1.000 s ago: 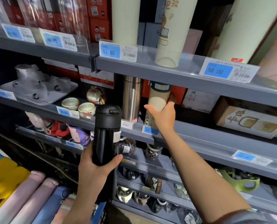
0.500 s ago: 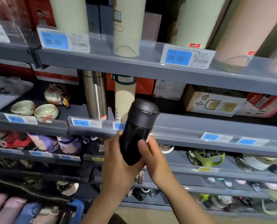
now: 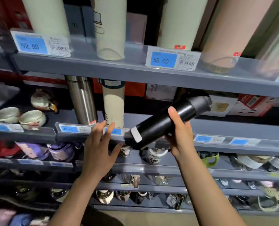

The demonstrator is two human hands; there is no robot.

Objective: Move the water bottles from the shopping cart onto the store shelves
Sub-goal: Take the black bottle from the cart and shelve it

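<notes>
Before the shelf (image 3: 151,74), right hand (image 3: 180,136) grips the tilted black bottle (image 3: 168,119); left hand (image 3: 98,152) hovers, fingers spread.

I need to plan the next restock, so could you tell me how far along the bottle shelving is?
Already shelved: a steel bottle and a cream bottle stand on the middle shelf. In hand: the right hand grips a black bottle, tilted, not yet set down; the left hand is open beside it. Left: standing it on the shelf. The cart is largely out of view.

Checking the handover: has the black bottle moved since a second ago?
Yes. The black bottle, then left of the steel flask, is now right of it, tilted.
</notes>
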